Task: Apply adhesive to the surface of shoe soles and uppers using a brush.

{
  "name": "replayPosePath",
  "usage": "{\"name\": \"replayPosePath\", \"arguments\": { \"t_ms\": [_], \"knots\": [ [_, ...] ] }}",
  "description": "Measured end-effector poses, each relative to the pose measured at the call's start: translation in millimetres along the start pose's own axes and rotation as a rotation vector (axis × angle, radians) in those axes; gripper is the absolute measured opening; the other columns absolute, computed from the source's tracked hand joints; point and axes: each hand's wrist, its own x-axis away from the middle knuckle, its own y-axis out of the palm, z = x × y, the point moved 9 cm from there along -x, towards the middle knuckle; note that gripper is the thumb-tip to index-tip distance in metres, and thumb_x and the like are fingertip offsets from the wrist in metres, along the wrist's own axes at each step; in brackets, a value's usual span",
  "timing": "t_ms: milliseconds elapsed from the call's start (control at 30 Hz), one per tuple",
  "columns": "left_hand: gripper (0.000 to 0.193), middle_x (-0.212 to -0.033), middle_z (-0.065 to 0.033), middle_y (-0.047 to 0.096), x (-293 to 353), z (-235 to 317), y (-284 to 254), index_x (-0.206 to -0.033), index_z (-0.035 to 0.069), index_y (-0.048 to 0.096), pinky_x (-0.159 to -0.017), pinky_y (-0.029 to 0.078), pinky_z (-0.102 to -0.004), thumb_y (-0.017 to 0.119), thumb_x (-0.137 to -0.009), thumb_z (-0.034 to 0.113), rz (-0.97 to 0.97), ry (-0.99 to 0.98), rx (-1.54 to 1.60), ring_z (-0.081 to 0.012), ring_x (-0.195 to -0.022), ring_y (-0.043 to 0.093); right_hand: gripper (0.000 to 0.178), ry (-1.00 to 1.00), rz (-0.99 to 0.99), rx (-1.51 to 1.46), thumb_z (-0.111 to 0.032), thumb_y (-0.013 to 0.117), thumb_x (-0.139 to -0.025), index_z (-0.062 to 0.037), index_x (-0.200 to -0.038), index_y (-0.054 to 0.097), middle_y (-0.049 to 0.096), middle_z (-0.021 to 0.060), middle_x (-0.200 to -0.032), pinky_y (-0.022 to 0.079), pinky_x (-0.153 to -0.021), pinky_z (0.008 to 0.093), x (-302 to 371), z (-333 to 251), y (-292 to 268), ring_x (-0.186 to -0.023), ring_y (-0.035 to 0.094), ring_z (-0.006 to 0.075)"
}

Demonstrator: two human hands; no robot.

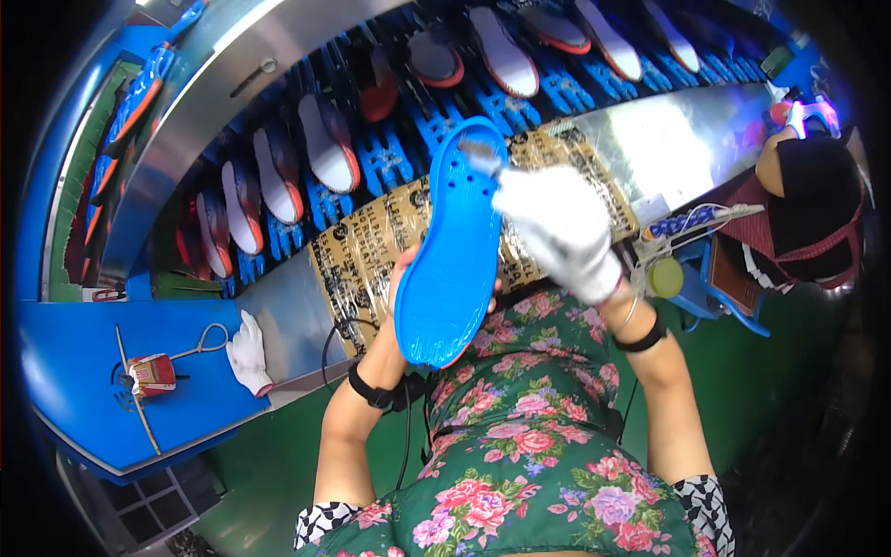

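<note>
The head view is showing me facing a curved rack [367, 121], where pale shoe pieces [328, 148] with red-orange edges are resting on blue holders [385, 160]. Nearer me, a metal bench [664, 144] is running across, partly covered in brown taped wrapping [357, 265]. I am holding one blue sole [450, 251] above that wrapping, its hollow face up and its narrower end away from me. My gloved right hand [561, 223] is closing round a tool, while my bare left hand [401, 274] is gripping the sole from beneath, fingers showing at both edges. The blurred tool, which looks like a brush [480, 151], is sitting over the far end. I am judging this piece as partway through: the far end is getting attention, but I cannot tell whether the near half is done or how much is left.
</note>
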Motion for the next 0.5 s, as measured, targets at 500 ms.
{"name": "replayPosePath", "arguments": {
  "t_ms": [500],
  "knots": [
    [0.14, -0.147, -0.0406, 0.036, 96.9, 92.3, 198.1, -0.159, 0.002, 0.001, -0.097, 0.052, -0.0647, 0.093, -0.066, 0.052, -0.552, 0.144, -0.401, -0.0556, -0.124, 0.054, 0.022, 0.909, 0.623, -1.426, 0.011, 0.069, -0.078, 0.003, -0.099, 0.069, 0.07, 0.0232, -0.112, 0.057, -0.074, 0.0312, 82.9, 42.3, -25.1, -0.093, 0.069, 0.0265]
  ]
}}
